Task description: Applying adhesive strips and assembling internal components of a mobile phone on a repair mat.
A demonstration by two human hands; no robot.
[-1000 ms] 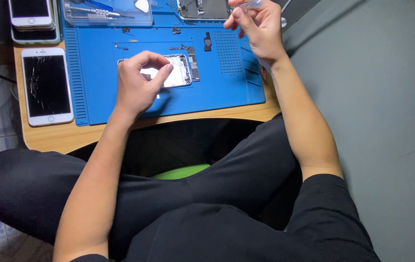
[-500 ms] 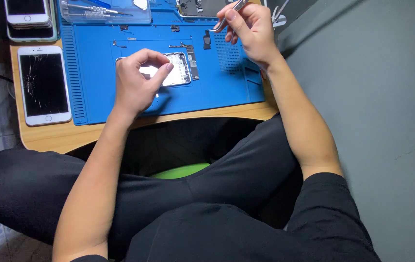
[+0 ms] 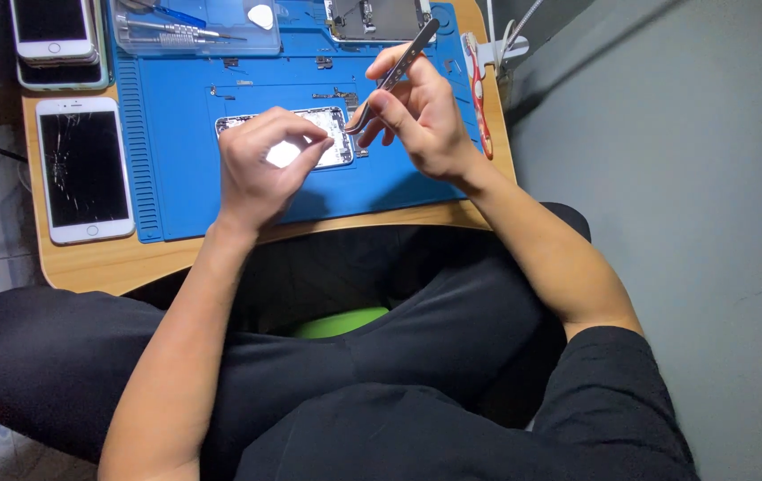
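Right hand (image 3: 425, 120) pinches metal tweezers (image 3: 396, 73), tips down at the opened phone (image 3: 296, 135) on our blue mat (image 3: 185, 151), mid worktop (image 3: 96, 263). Left hand (image 3: 260, 165) curls over the phone, fingertips pressing its frame. We judge the phone light, stiff, fragile inside, so grip its edges only. Cracked phone (image 3: 85, 169) lies left, well apart.

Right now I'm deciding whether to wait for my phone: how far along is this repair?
Done: the opened phone body lies screenless on the blue silicone mat, loose small parts set out above it. In hand: the left hand steadies the body while the right hand brings metal tweezers to its edge. Left: the body is still open, so closing up appears to remain; the detached panel lies apart.
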